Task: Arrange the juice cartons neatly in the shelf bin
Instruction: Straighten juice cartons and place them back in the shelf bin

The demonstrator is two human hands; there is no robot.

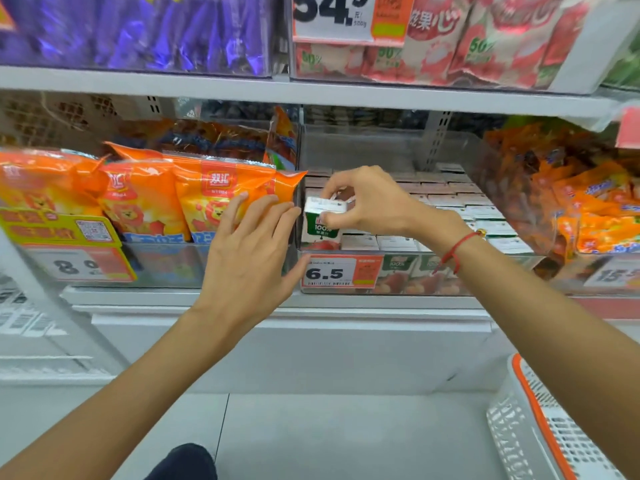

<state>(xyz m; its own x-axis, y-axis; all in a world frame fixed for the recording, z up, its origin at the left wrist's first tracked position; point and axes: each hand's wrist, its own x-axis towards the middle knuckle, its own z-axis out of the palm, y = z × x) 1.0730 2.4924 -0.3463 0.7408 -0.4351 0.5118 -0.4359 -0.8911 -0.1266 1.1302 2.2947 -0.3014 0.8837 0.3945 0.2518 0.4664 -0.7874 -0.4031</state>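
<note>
A clear plastic shelf bin [391, 133] on the middle shelf holds several rows of white-topped juice cartons [485, 213]. My right hand [367, 202] pinches the top of one juice carton [320, 226] at the bin's front left corner; this carton stands higher than the others, its green and white face showing. My left hand [252, 251] hovers just left of the bin with fingers spread and relaxed, in front of the orange bags, holding nothing.
Orange snack bags [145, 199] fill the bin to the left, more orange packs [588, 209] the one to the right. A 6.5 price tag [341, 271] hangs on the bin front. A white and orange basket [547, 431] sits at lower right. The shelf above carries purple and red packs.
</note>
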